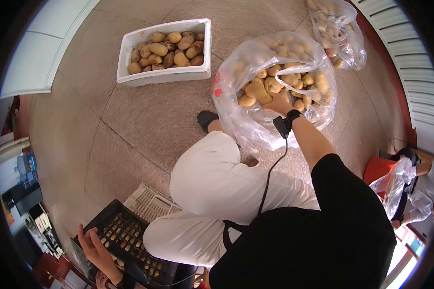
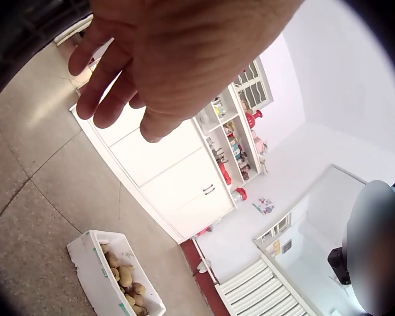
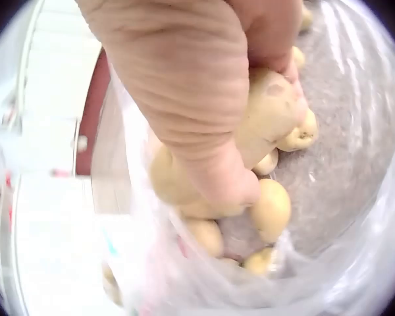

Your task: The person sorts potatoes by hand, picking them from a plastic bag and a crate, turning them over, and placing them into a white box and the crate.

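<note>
My right hand (image 1: pixel 279 105) reaches into a clear plastic bag (image 1: pixel 226 103) of potatoes. Seen from the right wrist, that hand (image 3: pixel 191 92) holds a large potato (image 3: pixel 270 115) between thumb and fingers, and other potatoes (image 3: pixel 271 209) lie under and beside it. My left hand (image 1: pixel 100 255) hovers over a black slatted crate (image 1: pixel 130 230) with potatoes inside, at the lower left. In the left wrist view the left hand (image 2: pixel 174 56) has its fingers spread and relaxed, with nothing in them.
A white foam box (image 1: pixel 210 62) of potatoes stands on the floor, left of the bag. Another bag of potatoes (image 1: pixel 330 31) lies at the top right. A white crate (image 1: pixel 147 202) sits beside the black one. At the right edge are a red bucket (image 1: pixel 378 169) and another person (image 1: pixel 427 190).
</note>
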Available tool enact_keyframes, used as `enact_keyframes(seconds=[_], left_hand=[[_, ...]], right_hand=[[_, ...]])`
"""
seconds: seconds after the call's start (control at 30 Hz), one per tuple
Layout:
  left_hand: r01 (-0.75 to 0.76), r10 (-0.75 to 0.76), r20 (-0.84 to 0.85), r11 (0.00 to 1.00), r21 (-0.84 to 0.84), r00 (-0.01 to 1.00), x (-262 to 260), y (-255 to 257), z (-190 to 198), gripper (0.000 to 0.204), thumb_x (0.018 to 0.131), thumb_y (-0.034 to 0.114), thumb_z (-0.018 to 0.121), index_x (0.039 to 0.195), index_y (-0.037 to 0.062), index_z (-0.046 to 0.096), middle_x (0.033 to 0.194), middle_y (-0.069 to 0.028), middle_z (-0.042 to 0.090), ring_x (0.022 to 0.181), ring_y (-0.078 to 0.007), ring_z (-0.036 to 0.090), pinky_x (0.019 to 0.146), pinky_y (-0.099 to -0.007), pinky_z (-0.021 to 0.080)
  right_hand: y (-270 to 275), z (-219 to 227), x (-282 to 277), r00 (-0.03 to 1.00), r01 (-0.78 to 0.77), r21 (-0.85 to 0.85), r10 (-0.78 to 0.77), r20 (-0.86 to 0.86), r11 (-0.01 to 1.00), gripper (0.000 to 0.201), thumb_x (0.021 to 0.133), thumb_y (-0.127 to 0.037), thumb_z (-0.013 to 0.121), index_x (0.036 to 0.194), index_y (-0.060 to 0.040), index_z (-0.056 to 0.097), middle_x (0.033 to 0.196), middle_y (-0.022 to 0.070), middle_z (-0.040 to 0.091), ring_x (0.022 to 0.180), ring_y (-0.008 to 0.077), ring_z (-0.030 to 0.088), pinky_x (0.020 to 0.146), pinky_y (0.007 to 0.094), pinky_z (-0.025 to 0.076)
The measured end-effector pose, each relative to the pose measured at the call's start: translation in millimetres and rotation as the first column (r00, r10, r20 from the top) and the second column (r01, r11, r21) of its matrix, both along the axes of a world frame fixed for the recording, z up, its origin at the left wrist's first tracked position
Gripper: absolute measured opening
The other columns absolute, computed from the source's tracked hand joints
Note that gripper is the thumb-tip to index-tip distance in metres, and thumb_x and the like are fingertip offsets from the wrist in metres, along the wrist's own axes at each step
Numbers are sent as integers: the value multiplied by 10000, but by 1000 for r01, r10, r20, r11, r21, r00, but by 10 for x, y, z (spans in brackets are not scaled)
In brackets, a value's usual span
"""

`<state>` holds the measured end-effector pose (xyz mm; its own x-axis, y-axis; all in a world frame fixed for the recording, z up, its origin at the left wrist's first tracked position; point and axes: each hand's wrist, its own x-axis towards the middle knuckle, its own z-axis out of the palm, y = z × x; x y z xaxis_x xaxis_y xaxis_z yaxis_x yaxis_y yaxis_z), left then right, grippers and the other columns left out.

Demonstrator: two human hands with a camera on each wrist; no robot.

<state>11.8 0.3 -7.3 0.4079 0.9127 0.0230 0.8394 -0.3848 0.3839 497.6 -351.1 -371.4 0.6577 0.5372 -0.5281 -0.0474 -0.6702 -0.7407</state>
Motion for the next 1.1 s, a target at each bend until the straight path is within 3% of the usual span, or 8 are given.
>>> enact_keyframes(seconds=[0.07,0.3,0.5,0.6,0.77,0.8,0.83,1.1], left_hand=[[-20,20,-15,1000,2,1000,-9,6,-2,369,929,134,472,1265,-10,422,899,-81,597,853,-129,557,823,-242,409],[-82,81,-22,996,-41,996,72,1,7,369,925,119,473,1265,-16,418,902,-75,597,864,-125,554,813,-237,411],[-48,48,-7,997,-62,999,66,16,-12,368,926,108,468,1264,-26,411,912,-81,591,869,-123,551,817,-236,411],[-16,17,24,998,-59,1000,54,13,-2,367,927,103,466,1262,-34,408,920,-82,588,873,-121,550,818,-234,410],[28,-18,132,997,-77,991,30,21,1,354,923,99,471,1251,-25,423,906,-74,591,868,-116,550,801,-225,409],[67,-55,169,996,-62,984,20,25,1,341,922,105,477,1237,-22,440,900,-73,594,868,-114,551,797,-225,408],[57,-47,182,997,-51,982,17,22,0,341,922,105,477,1237,-22,440,900,-73,594,868,-114,551,797,-225,408],[124,-113,286,992,-21,951,65,-49,65,295,864,81,568,1140,-8,517,860,-75,607,799,-124,571,729,-246,451]], right_hand=[[177,-36,0,810,-328,-287,424,405,900,462,489,-235,774,912,-93,652,1343,169,343,1240,326,314,924,520,369],[777,199,-12,369,-543,-777,922,118,317,559,461,-227,786,1006,-235,662,1462,58,161,1319,364,187,937,573,342],[593,-248,8,203,-481,-800,933,297,359,392,580,-142,727,959,-235,685,1447,57,185,1238,354,299,906,512,414],[589,-50,-138,613,-384,-626,694,378,679,393,587,-181,720,975,-153,665,1406,155,241,1211,410,314,961,435,382],[295,35,-255,742,-101,-158,180,646,982,477,604,-219,747,1048,-110,610,1322,206,347,1146,352,428,878,422,445],[289,278,-225,978,116,62,-125,167,991,465,649,-243,730,1064,-86,592,1272,178,406,1126,320,457,855,417,461],[266,463,-221,857,398,129,-319,-404,908,460,693,-267,713,1081,-61,573,1222,149,465,1106,289,486,833,411,477],[1068,2358,-450,759,410,773,289,-583,484,536,744,-365,635,1172,-88,468,1222,129,454,1127,354,478,879,518,451]])
